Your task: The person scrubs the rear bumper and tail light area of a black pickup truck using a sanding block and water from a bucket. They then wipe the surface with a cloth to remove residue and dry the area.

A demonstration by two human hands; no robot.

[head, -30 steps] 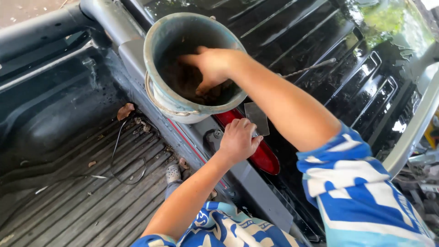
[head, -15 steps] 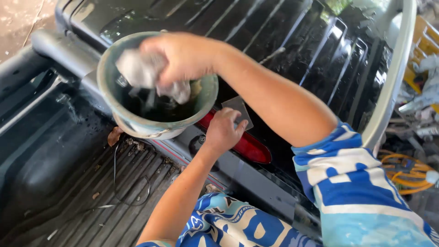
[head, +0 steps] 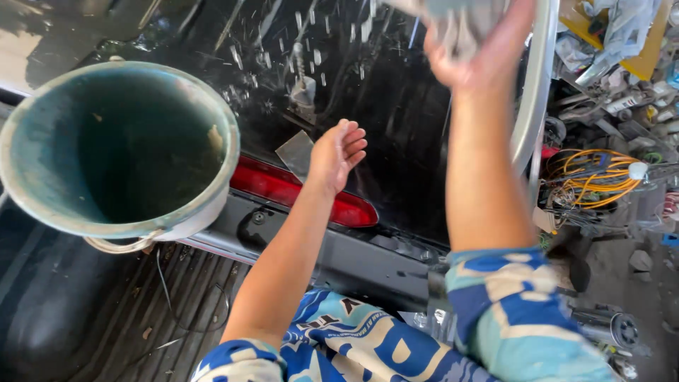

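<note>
Having lifted out of the bucket, my right hand is gripping a wet rag while my left hand is hanging open, empty.

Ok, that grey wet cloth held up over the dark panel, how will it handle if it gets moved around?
The cloth looks floppy: it bunches and hangs from the right hand. It is probably heavy for its size and drippy, since droplets fly off around it onto the dark panel. Likely slippery too, so a firm grip helps.
</note>
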